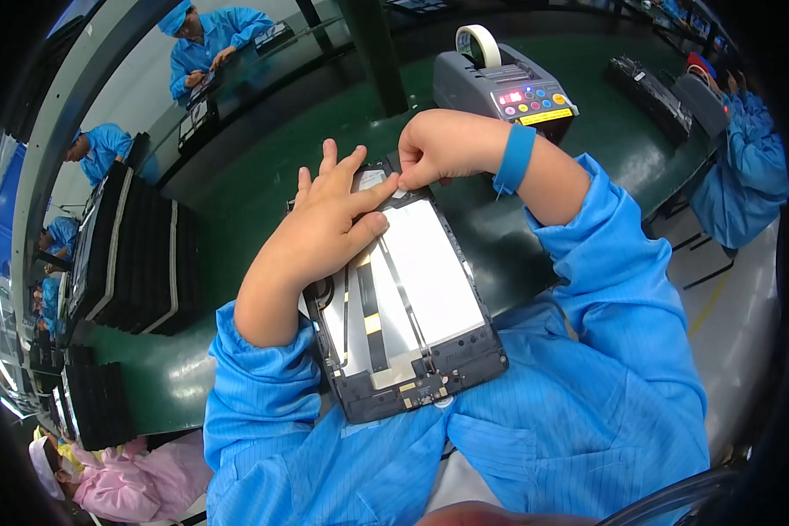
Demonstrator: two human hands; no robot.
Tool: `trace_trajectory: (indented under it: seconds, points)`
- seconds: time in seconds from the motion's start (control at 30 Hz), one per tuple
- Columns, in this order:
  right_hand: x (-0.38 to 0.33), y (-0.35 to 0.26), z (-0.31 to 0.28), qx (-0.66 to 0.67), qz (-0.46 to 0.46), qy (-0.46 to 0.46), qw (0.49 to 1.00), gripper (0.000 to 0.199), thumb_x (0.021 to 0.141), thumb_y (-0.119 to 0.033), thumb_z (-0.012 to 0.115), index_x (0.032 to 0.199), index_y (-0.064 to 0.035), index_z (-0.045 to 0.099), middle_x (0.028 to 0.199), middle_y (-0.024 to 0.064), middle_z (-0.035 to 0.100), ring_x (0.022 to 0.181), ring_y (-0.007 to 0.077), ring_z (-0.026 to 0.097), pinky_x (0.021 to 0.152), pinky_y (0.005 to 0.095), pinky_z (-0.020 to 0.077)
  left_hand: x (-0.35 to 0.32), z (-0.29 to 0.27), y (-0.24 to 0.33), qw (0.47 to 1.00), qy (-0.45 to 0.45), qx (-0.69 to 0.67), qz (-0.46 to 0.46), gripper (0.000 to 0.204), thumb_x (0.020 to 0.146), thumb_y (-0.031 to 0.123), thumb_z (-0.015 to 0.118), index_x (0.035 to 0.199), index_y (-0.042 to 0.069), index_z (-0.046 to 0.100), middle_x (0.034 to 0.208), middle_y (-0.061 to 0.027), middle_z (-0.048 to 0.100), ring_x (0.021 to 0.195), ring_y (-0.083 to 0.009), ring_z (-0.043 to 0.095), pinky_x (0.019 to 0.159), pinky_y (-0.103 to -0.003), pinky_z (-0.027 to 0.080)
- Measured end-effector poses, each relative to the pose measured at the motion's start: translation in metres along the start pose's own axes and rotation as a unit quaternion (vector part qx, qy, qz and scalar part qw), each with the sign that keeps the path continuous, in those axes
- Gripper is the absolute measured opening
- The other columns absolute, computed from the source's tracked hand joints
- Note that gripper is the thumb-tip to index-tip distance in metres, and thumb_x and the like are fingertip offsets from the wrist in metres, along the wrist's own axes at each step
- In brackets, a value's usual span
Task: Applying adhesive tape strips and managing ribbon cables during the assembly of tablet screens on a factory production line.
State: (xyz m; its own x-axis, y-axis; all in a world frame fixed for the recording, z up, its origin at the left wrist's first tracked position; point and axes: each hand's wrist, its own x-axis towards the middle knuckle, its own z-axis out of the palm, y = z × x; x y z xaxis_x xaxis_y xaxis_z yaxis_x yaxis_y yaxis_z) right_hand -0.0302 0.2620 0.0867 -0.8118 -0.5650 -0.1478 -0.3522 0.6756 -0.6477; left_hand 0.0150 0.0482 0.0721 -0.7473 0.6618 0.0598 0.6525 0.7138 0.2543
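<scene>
An opened tablet (438, 280) with its inner side up lies at the green table's near edge, tilted a little. It shows a silvery-white battery area, dark flat cables and a black frame. My left hand (329, 215) rests across its far left part, fingers spread and thumb over the battery area. At the tablet's far end my right hand (425, 158) has thumb and forefinger pinched together, close to my left forefinger. What the pinch holds, if anything, is too small to make out. A blue band (515, 159) circles my right wrist.
A grey tape dispenser (508, 83) with a tape roll stands beyond my right hand. Tall stacks of black trays (136, 250) stand at the left. A black tray of parts (649, 96) lies far right. Several people in work coats sit around the green table (237, 202).
</scene>
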Motion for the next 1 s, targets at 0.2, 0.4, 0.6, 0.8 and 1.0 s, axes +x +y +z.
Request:
trace_trajectory:
  seconds: [0.2, 0.4, 0.6, 0.8, 1.0]
  points:
    - [0.010, -0.004, 0.000, -0.057, 0.053, -0.024, 0.997, 0.032, 0.070, -0.032, 0.070, 0.071, -0.0006, 0.067, 0.062, 0.0110, 0.062, 0.056, 0.0225, 0.060, 0.054, 0.0325, 0.0477, -0.001, 0.000, 0.002, 1.000, -0.012, 0.005, -0.003, 0.045, 0.086, 0.026, 0.056, 0.131, 0.020, 0.052, 0.146, -0.0229, 0.026, 0.139, -0.0447, 0.006, 0.109, -0.058, 0.007]
    - [0.006, -0.011, -0.004, -0.069, 0.071, -0.043, 0.994, 0.026, 0.076, -0.026, 0.069, 0.074, -0.0010, 0.063, 0.064, 0.0074, 0.060, 0.057, 0.0148, 0.058, 0.052, 0.0277, 0.0442, -0.014, -0.002, 0.023, 0.996, 0.048, 0.060, 0.037, 0.051, 0.080, 0.027, 0.063, 0.128, 0.016, 0.054, 0.143, -0.0231, 0.029, 0.138, -0.0451, 0.011, 0.106, -0.063, 0.013]
    - [0.002, 0.014, -0.007, 0.098, 0.024, -0.061, 0.993, 0.018, 0.082, -0.017, 0.061, 0.080, 0.0001, 0.063, 0.070, 0.0074, 0.062, 0.063, 0.0135, 0.062, 0.056, 0.0260, 0.0480, -0.014, 0.002, 0.027, 0.992, 0.065, 0.112, 0.007, 0.044, 0.078, 0.030, 0.064, 0.120, 0.018, 0.060, 0.140, -0.0197, 0.034, 0.138, -0.0424, 0.014, 0.105, -0.065, 0.015]
    - [-0.001, -0.004, -0.002, 0.021, 0.074, -0.010, 0.997, 0.024, 0.080, -0.020, 0.064, 0.072, 0.0023, 0.062, 0.062, 0.0072, 0.060, 0.053, 0.0149, 0.061, 0.053, 0.0252, 0.0490, -0.015, 0.000, 0.035, 0.991, 0.064, 0.116, -0.010, 0.043, 0.081, 0.035, 0.063, 0.121, 0.019, 0.060, 0.140, -0.0194, 0.034, 0.139, -0.0424, 0.012, 0.107, -0.064, 0.012]
    - [-0.010, -0.006, -0.009, -0.022, 0.204, -0.001, 0.979, 0.041, 0.081, -0.036, 0.068, 0.066, 0.0015, 0.061, 0.057, 0.0069, 0.058, 0.048, 0.0157, 0.059, 0.047, 0.0256, 0.0464, -0.021, -0.001, 0.031, 0.993, 0.061, 0.103, -0.008, 0.047, 0.081, 0.040, 0.061, 0.122, 0.019, 0.059, 0.140, -0.0216, 0.033, 0.138, -0.0451, 0.011, 0.106, -0.064, 0.011]
